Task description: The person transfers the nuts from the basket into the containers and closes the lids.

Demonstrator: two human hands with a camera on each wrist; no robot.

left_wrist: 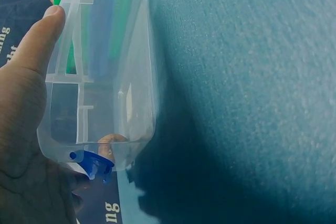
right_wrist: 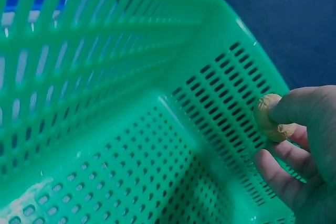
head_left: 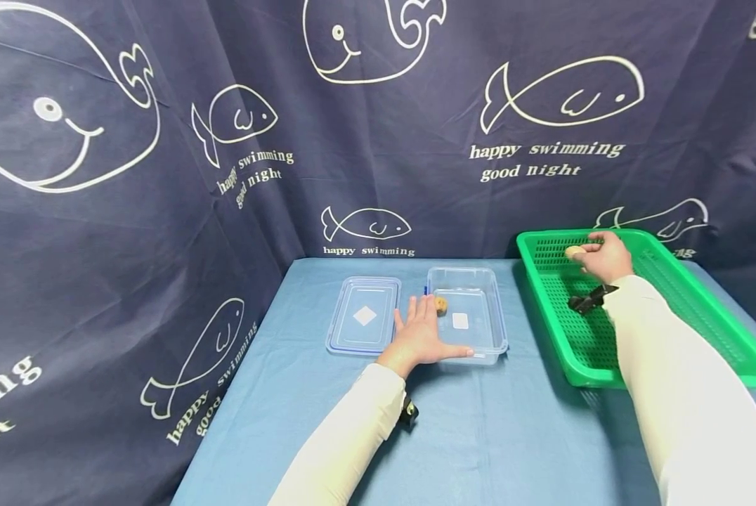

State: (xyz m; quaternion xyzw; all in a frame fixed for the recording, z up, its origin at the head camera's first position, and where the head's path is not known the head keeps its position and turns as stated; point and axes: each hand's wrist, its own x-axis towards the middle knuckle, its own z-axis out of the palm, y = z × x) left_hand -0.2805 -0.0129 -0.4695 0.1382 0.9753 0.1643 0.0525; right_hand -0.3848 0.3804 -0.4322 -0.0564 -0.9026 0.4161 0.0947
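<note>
My right hand [head_left: 608, 258] pinches a small, round, tan biscuit-like piece [right_wrist: 270, 117] between thumb and fingers, above the far left part of the green plastic basket [head_left: 551, 330]. Its edge looks rough in the right wrist view. The left hand [head_left: 421, 337], fingers straight and spread, rests against the left side and near rim of a clear plastic box [head_left: 495, 309]. Along that near rim lies the thumb [left_wrist: 44, 35]. Inside the box, by its left wall, is another small brown piece [head_left: 440, 305]. A blue clip [left_wrist: 93, 162] hangs at the box's side.
Left of the box lies its clear lid [head_left: 353, 336] with a blue-edged rim and a white label. A blue cloth [head_left: 479, 436] covers the table. Behind it and to the left hangs a dark curtain [head_left: 403, 154] printed with fish and whales.
</note>
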